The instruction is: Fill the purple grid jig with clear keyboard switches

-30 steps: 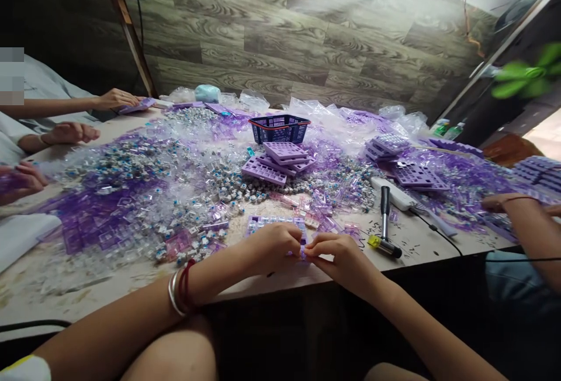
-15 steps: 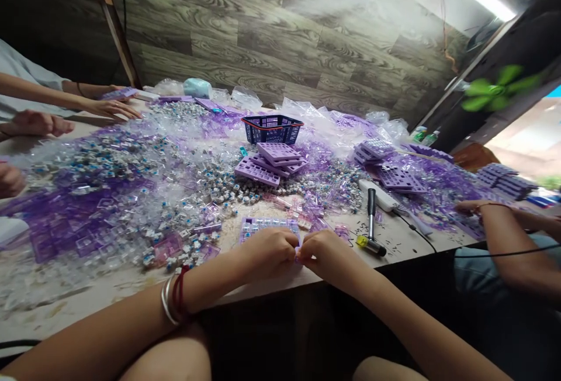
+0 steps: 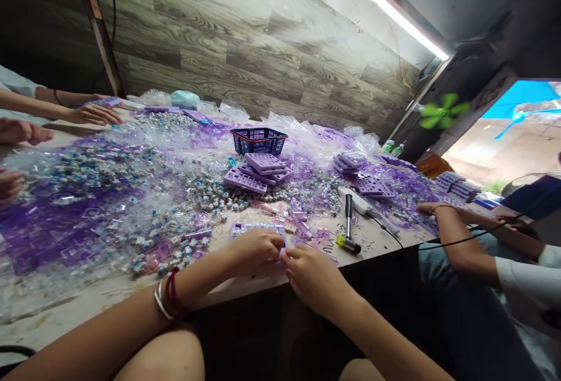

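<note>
Cluttered surface [image 3: 79, 311], near edge: a purple plate [image 3: 237, 227] lies by the left hand [image 3: 254, 252] and right hand [image 3: 313, 279], fingers close together — likely to steady fine work; what they grip cannot be told.

Both hands [image 3: 258, 251], fingers [image 3: 296, 253] bent, sit close together, forearms [image 3: 385, 334] slanting inward.

Pale table [image 3: 100, 291]: wht pcs [image 3: 116, 162], purple pcs [image 3: 41, 229] heaped L; hammer [image 3: 349, 212], corded wht unit [image 3: 356, 201] R; purple plate [image 3: 239, 230] nr front edge.
</note>
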Demonstrator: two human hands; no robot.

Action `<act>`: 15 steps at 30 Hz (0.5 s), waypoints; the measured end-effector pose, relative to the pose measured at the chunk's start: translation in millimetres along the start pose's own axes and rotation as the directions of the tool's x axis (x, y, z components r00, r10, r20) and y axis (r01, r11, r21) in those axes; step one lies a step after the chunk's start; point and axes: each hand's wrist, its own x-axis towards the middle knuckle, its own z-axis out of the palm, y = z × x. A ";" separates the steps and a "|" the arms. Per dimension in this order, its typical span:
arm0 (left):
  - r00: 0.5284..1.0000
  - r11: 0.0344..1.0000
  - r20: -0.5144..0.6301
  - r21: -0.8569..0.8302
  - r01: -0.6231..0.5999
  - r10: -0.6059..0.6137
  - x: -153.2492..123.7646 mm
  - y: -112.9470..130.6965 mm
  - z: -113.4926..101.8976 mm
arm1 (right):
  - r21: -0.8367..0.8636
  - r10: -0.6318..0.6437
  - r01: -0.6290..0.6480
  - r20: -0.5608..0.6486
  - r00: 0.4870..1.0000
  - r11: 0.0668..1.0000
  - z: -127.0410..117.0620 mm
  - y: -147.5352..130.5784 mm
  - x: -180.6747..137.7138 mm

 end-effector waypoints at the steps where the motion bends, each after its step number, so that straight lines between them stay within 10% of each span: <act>1: 1.000 1.000 -0.006 0.002 -0.013 0.013 -0.1 -0.2 -0.7 | 0.051 0.037 -0.036 -0.020 0.999 0.998 -0.4 8.5 -1.7; 7: 0.999 0.999 -0.018 -0.032 -0.039 0.038 -1.5 -3.2 -2.3 | 0.081 0.451 -0.446 -0.072 0.889 0.891 9.1 102.8 -5.4; 15: 0.995 0.993 -0.048 0.078 -0.086 0.089 -2.2 -4.2 0.2 | 0.154 0.400 -0.395 -0.002 0.916 0.906 26.6 133.5 -0.5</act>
